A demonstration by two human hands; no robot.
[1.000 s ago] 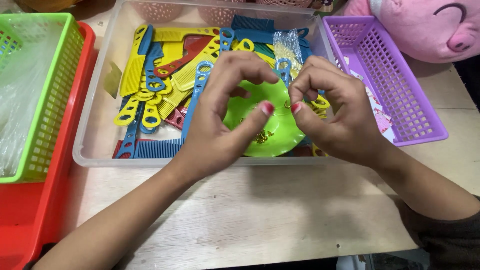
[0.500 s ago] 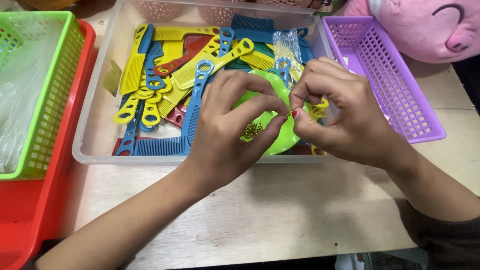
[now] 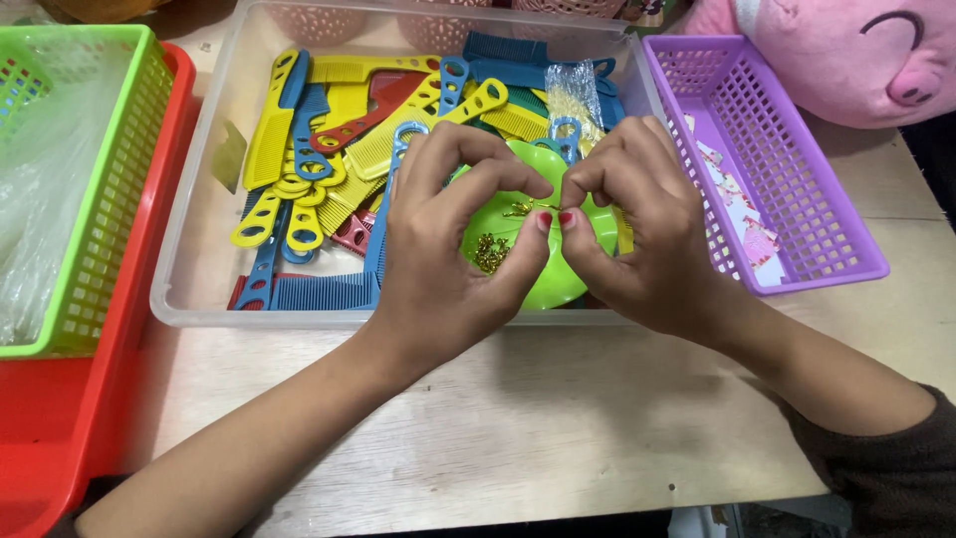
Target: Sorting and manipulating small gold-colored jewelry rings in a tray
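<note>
Pinching a small gold piece (image 3: 520, 208) between both thumbs and forefingers, left hand (image 3: 448, 239) and right hand (image 3: 637, 234) work over the green dish (image 3: 578, 249) in the clear bin (image 3: 199, 249). More gold pieces (image 3: 488, 253) remain loose in the dish.

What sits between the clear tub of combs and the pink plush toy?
In the head view, a purple basket lies between the clear tub and the pink plush toy, with small pink-and-white paper pieces inside.
</note>
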